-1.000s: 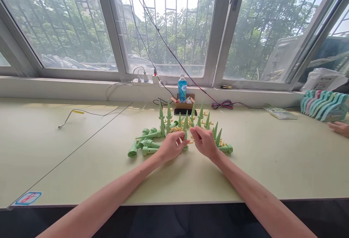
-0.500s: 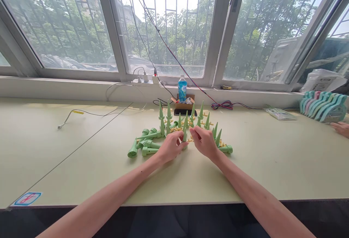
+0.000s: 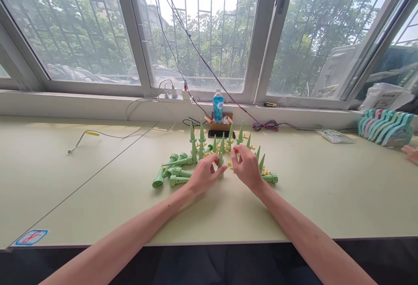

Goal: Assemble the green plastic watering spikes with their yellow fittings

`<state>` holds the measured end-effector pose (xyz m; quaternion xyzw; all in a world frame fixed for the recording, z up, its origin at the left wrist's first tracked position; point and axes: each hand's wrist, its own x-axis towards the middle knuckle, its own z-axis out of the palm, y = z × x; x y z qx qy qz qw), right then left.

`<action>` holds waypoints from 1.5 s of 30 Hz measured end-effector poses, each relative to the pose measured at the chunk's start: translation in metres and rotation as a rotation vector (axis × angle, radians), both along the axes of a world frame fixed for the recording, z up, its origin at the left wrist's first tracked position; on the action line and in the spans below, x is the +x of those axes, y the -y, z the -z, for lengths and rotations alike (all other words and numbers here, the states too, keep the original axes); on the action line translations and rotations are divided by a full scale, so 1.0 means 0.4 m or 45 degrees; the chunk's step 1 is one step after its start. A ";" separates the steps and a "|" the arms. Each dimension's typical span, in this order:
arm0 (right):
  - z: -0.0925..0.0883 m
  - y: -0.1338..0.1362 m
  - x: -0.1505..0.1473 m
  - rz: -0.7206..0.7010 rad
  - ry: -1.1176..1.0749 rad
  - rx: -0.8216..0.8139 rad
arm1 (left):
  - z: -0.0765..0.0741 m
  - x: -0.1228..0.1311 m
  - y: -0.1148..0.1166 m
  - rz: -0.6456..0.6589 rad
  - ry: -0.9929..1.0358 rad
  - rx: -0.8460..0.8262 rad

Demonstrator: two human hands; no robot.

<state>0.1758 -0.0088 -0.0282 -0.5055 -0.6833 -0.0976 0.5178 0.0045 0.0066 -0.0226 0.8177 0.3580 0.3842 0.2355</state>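
My left hand is closed around an upright green plastic cone-shaped spike, its thumb lying across the front of the spike. Just to the right, my right hand has its fingers curled into a pinch; whatever sits between the fingertips is too small to make out. More green spikes stand point-up behind both hands. Small yellow plastic pieces lie scattered among them, some near my right fingertips. Several green spikes lie on their sides left of my left hand, and another green spike lies beside my right wrist.
Behind the spikes are a dark phone, a small cardboard box and a bottle of blue liquid. Cables run along the sill. Teal hangers and another person's hand are at the right edge.
My right hand has shifted slightly right, away from the spike, and its fingers have re-curled. My left thumb has stretched further across the spike.
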 end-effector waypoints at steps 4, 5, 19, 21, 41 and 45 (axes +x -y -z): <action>0.000 0.000 -0.001 -0.023 -0.003 0.005 | 0.006 0.000 -0.003 -0.002 -0.032 0.035; 0.000 -0.001 -0.002 -0.030 -0.003 0.000 | 0.007 0.000 -0.003 0.000 -0.045 0.038; -0.002 0.000 -0.003 -0.004 -0.007 -0.097 | 0.001 0.000 0.007 0.055 -0.268 0.005; -0.003 0.002 -0.003 -0.001 0.007 -0.121 | 0.001 0.001 0.007 0.054 -0.280 0.017; 0.004 0.000 0.003 -0.100 0.135 -0.291 | -0.005 0.001 0.016 0.122 -0.273 0.044; 0.002 0.002 0.002 -0.114 0.134 -0.326 | -0.006 0.001 0.017 0.113 -0.271 0.054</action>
